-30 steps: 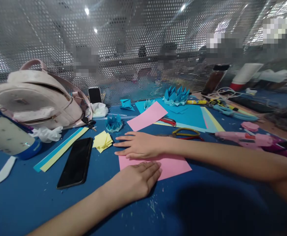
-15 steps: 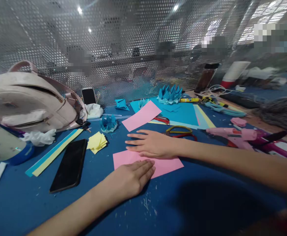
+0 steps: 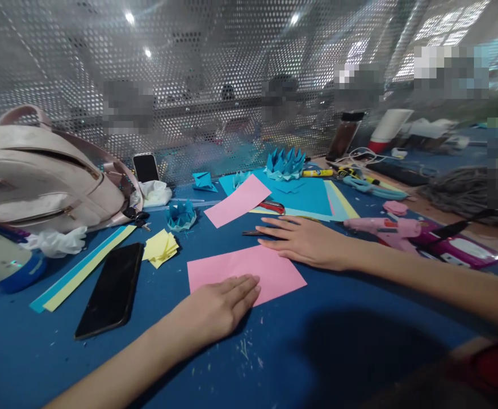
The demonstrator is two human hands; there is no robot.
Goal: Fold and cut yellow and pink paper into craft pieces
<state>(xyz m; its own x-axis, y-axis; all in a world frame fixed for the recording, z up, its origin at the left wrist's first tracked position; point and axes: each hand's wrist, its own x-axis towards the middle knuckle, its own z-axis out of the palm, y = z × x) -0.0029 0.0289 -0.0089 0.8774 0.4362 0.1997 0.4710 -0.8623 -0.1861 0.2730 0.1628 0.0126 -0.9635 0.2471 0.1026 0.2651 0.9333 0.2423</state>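
Head: flat left hand (image 3: pixel 221 309), fingers together, touches pink sheet (image 3: pixel 231 263), long axis sideways; right hand (image 3: pixel 306 238), fingers apart.

**Item count on the desk (image 3: pixel 27 363), taken from the large pink sheet (image 3: pixel 225 264)**

Hands: two; left hand (image 3: pixel 218 307) on the sheet, right hand (image 3: pixel 304 238) at its far right edge.
Smaller pink sheet (image 3: pixel 238 200): one, beyond.
Folded blue pieces (image 3: pixel 285 163): at least four, beyond.
Phones: two; black phone (image 3: pixel 110 289) to the left, upright phone (image 3: pixel 145 168) beyond and left.
Yellow slips (image 3: pixel 160 249): one pile, left; slips overlap, number uncertain.
Paper strips (image 3: pixel 89 267): at least two, left.
Glue gun (image 3: pixel 380 226): one, right.
Backpack (image 3: pixel 40 176): one, far left.
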